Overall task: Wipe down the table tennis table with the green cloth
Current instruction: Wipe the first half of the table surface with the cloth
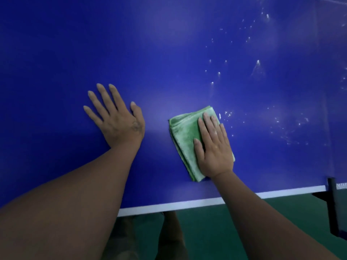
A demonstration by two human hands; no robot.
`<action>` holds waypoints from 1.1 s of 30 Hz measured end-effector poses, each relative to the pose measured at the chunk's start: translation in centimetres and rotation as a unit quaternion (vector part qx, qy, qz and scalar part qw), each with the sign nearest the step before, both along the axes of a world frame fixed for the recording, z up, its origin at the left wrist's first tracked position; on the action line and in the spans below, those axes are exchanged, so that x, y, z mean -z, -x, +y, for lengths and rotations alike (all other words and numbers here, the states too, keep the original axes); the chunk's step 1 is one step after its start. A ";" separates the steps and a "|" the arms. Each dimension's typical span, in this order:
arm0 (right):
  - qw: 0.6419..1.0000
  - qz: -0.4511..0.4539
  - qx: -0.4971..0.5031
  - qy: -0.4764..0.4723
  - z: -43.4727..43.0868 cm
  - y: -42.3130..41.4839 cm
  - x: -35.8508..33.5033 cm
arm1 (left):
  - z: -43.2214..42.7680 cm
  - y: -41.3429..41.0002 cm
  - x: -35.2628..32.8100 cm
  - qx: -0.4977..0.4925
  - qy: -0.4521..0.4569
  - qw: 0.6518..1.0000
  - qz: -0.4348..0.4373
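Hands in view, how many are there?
2: the left hand lies flat on the blue table, left of the green cloth; the right hand presses flat on that cloth.

Green floor (210,233), net post (333,203) (black).

Dim, soft blur, wide-angle edge curvature

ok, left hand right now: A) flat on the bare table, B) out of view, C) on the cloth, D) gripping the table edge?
A: the left hand lies with fingers spread flat on the blue table, apart from the green cloth, which the right hand presses down.
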State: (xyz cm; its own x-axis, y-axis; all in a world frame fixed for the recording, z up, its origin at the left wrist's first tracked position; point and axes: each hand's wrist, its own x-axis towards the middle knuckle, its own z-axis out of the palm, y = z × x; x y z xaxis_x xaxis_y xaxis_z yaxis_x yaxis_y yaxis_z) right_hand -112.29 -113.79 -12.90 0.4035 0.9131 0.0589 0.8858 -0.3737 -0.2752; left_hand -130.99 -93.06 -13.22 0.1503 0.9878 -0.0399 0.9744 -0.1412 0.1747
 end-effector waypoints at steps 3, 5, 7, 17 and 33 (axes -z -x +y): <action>0.999 -0.007 -0.035 -0.006 2.7 -3.9 0.3 | 0.6 -1.5 0.4 -0.034 -0.002 0.999 0.009; 0.999 -0.007 -0.054 -0.007 4.6 -6.1 0.1 | 0.7 -1.5 0.3 -0.043 0.000 0.999 0.015; 0.998 -0.006 -0.060 -0.008 6.7 -7.9 -0.1 | 0.7 -1.7 0.2 -0.042 0.003 0.999 0.019; 0.993 -0.012 -0.121 0.002 5.1 -6.0 -0.4 | 0.7 -1.9 -0.1 -0.052 0.007 0.998 0.024; 0.999 0.012 0.024 -0.019 19.6 -9.0 -0.4 | 0.8 -1.7 0.2 -0.056 -0.026 0.998 -0.008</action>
